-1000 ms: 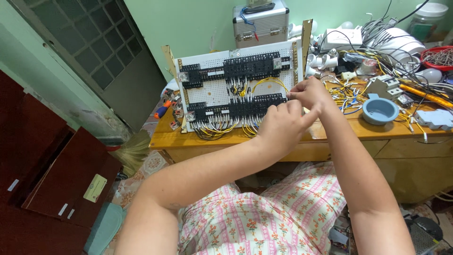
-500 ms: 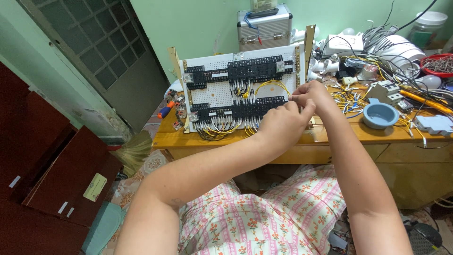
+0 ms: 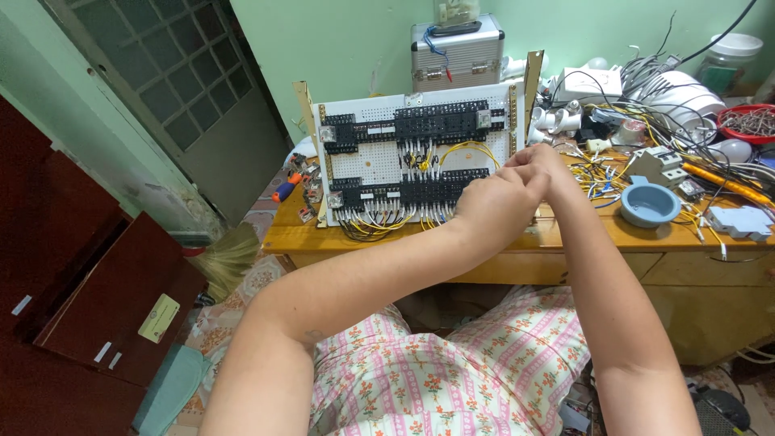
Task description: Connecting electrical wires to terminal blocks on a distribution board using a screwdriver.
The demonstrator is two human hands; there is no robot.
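My left hand [image 3: 494, 202] and my right hand [image 3: 539, 165] meet in front of the lower right part of the white perforated wiring board [image 3: 379, 161], which stands upright on the wooden workbench [image 3: 565, 238], propped between two tan side posts. Both hands are curled, fingertips pinched together where they touch; whatever small item sits between them is hidden, so I cannot tell what they grip. The board carries two rows of black terminal blocks [image 3: 440, 123], with yellow and white wires [image 3: 379, 220] looping below the lower row and a yellow loop near its middle.

Containers, in order outward. A shallow blue round plastic dish [image 3: 648, 204] sits on the bench just right of my right forearm; its contents cannot be made out. A red bowl [image 3: 747, 123] at the far right edge holds a heap of small metal pieces. Beside it stands a clear jar with a white lid [image 3: 731, 60], contents unclear. Behind the board, against the green wall, rests a ribbed aluminium case [image 3: 456, 52], shut, with a small clear box on top.

A tangle of loose cables [image 3: 638, 89] and white fittings covers the right of the bench. A grey circuit breaker [image 3: 658, 165] lies near the dish. A red-and-blue screwdriver handle [image 3: 286, 188] lies at the bench's left end.
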